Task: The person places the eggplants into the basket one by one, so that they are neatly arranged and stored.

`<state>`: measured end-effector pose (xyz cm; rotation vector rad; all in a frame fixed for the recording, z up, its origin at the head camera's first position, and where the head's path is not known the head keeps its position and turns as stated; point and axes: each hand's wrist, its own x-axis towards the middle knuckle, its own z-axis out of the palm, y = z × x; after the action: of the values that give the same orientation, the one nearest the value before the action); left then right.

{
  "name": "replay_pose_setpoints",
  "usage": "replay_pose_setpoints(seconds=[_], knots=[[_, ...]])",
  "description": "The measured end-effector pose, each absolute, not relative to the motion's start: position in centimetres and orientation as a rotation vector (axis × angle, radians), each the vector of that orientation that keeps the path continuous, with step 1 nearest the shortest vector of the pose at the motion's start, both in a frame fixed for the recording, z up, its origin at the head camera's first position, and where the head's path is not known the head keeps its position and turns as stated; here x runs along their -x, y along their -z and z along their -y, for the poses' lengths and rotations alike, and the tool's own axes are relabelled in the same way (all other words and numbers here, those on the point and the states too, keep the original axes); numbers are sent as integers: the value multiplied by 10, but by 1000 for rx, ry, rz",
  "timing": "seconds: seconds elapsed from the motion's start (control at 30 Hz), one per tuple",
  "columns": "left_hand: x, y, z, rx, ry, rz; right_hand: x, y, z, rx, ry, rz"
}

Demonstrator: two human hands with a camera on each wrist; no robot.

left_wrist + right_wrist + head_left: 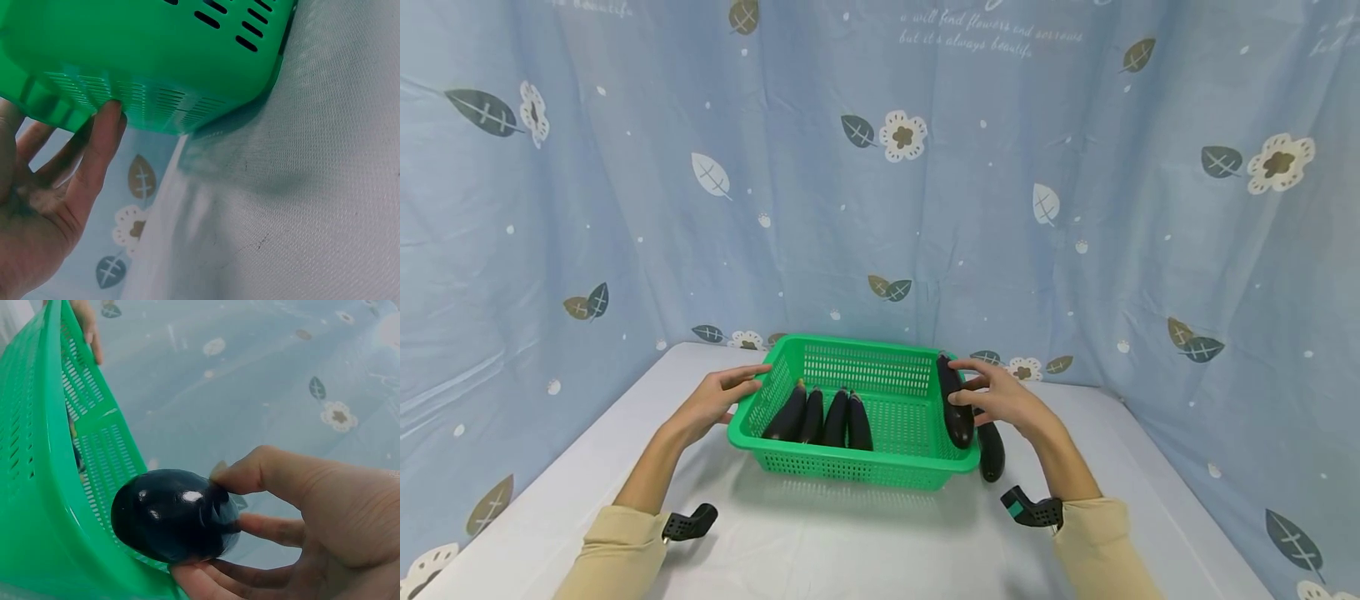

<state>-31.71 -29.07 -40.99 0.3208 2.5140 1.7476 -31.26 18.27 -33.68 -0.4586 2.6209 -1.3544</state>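
The green plastic basket [850, 471] stands on the table, with several dark eggplants [837, 418] side by side in its left half. My left hand [713, 402] holds the basket's left rim; the left wrist view shows a finger [103, 140] against the outer wall, and the right wrist view shows fingertips [95, 347] over the rim. At the right end, my right hand [1000, 396] grips another eggplant [953, 404], tilted and overlapping the right rim. Its glossy rounded end [169, 515] faces the right wrist camera, fingers and thumb around it.
One more eggplant [992, 454] lies on the table just outside the basket's right end, partly hidden behind the right hand and rim. A white cloth covers the table [850, 542]. Behind it hangs a blue curtain [820, 208] with leaves and flowers.
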Motion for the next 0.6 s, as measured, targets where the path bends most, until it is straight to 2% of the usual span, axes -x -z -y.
replay_pose_setpoints(seconds=[0.6], knots=[[314,409,289,-318,-1734,-2534,315,335,-156,468,1332,-2564]])
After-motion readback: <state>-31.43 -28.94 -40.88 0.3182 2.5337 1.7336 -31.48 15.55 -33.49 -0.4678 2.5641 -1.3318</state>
